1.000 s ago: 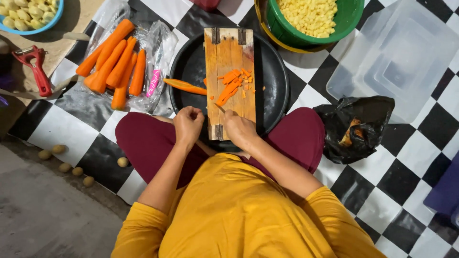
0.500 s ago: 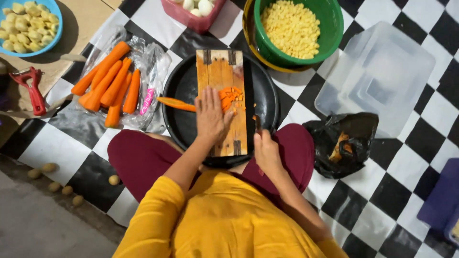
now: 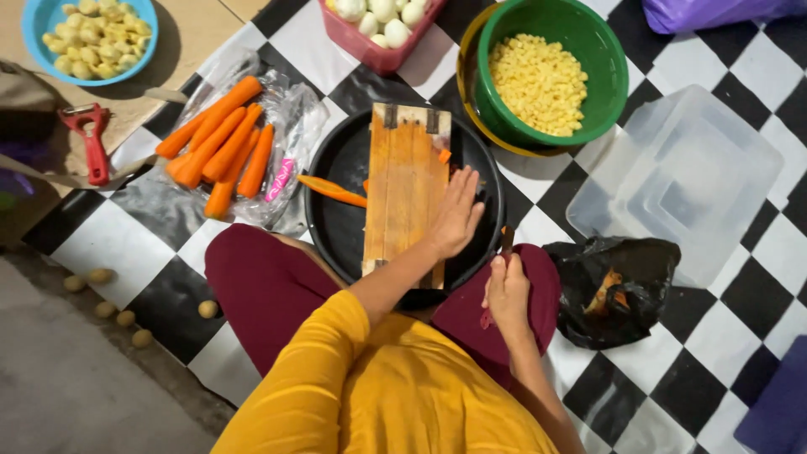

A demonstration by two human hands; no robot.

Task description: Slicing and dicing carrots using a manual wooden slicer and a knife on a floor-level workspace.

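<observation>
A checkered floor spreads under everything, black and white squares, with a person in a yellow top and maroon trousers seated at the bottom of the view. A clear plastic tub lies at the right, and a green bowl of yellow pieces sits above the middle, nested in a yellow one. A black round tray lies in front of the person's lap, and a wooden board rests lengthwise across it, bare of cut pieces save a small orange bit near its upper right edge. A black bag lies crumpled right of the lap. Peeled carrots lie in a heap on clear plastic left of the tray; one carrot lies on the tray, touching the board's left edge. A blue bowl and a pink tub sit along the top. A red peeler lies far left.

The left hand lies flat, fingers spread wide, on the board's right edge. The right hand is closed around what looks like a knife, its dark tip pointing up beside the tray's rim.
</observation>
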